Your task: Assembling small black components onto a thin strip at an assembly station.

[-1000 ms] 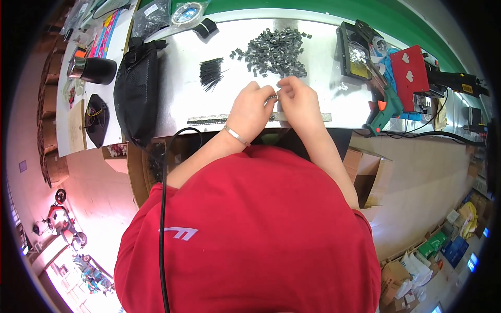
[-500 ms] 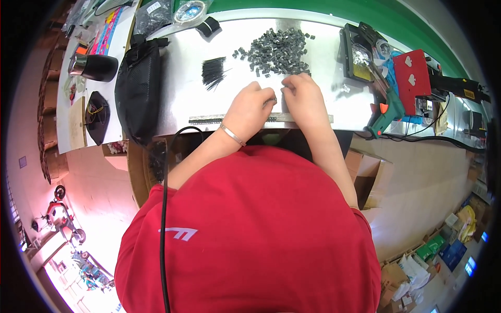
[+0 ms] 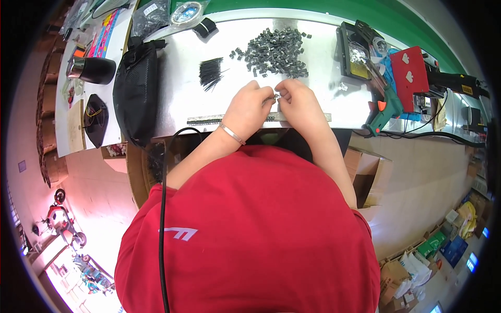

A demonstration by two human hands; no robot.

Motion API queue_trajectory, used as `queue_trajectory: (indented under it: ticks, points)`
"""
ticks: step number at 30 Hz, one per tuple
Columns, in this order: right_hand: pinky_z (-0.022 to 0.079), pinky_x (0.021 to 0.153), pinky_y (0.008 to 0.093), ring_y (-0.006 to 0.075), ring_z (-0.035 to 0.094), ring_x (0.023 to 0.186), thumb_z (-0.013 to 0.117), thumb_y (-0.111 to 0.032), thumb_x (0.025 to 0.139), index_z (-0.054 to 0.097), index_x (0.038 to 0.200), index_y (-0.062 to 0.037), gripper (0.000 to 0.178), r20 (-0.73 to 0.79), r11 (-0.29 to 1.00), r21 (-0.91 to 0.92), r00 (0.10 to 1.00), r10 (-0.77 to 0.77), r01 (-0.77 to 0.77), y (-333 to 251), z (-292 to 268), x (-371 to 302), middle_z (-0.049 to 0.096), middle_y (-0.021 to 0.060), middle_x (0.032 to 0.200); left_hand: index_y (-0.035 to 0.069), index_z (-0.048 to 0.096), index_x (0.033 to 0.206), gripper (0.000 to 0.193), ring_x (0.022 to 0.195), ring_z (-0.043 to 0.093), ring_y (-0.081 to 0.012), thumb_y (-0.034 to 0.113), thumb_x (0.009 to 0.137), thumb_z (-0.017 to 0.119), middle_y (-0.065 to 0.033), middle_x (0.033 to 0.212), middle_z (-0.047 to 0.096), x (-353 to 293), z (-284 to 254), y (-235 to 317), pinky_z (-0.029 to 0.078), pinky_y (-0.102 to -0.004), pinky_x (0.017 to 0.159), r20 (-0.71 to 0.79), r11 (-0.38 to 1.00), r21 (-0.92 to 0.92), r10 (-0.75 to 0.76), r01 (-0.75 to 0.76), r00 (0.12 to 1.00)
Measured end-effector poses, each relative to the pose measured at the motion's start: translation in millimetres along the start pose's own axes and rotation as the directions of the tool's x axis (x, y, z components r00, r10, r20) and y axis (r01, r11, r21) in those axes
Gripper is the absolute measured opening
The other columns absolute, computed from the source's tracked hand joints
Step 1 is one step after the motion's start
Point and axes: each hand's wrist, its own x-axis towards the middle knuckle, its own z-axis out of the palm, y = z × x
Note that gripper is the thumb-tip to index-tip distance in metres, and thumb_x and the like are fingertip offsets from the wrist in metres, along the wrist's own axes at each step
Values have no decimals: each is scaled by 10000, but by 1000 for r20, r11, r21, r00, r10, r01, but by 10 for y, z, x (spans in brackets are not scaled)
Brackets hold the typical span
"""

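A small piece (image 3: 276, 97) is at the fingertips between the two hands, above the near side of the table (image 3: 175, 107); it is too small to make out. The left hand (image 3: 251, 107) has its thumb and forefinger pinched together on it. The right hand (image 3: 297, 106) has its fingertips right beside it, but whether they are clamped on it I cannot tell. This piece looks unfinished.

Just below the hands lies a metal strip (image 3: 322, 117). A dark row (image 3: 206, 121) lines its left stretch and shows again between the wrists, while its right end looks bare; the left hand and wrist hide part of it. So some work seems done, though how much is unclear.

Much seems left: a large pile (image 3: 276, 52) of loose dark pieces lies beyond the hands, with a bundle of thin black wires (image 3: 211, 74) to its left.
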Motion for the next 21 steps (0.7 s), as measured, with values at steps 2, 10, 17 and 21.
queue_trajectory:
  ticks: [2,10,17,21]
  points:
    - [556,761,370,298,672,830,609,35,830,685,962,15,154,1,1000,-13,1000,-7,7,-2,-15,1,637,165,945,66,696,898,76,759,590,-339,103,837,720,-142,803,565,-9,-33,22,506,-421,700,20,999,-34,-34,35,999]
    - [550,739,363,290,667,802,639,30,819,667,984,6,169,97,988,-133,994,-59,72,63,-42,14,631,158,937,54,680,884,67,793,589,-375,100,842,704,-172,808,558,-20,-74,40,505,-444,726,46,996,-62,-64,67,997]
    - [557,731,356,284,682,801,624,50,834,640,957,17,128,66,993,-9,991,-118,119,63,-8,-48,661,157,919,73,707,929,87,738,585,-313,98,846,711,-123,790,556,-30,-6,10,504,-399,680,7,1000,-17,-1,1,1000]
    - [570,781,364,294,707,871,614,54,852,614,1016,13,169,38,999,47,999,-22,20,6,-5,-87,682,174,968,74,707,935,96,745,588,-322,90,841,708,-128,793,556,-16,9,17,508,-410,683,-6,1000,-3,19,-19,1000]
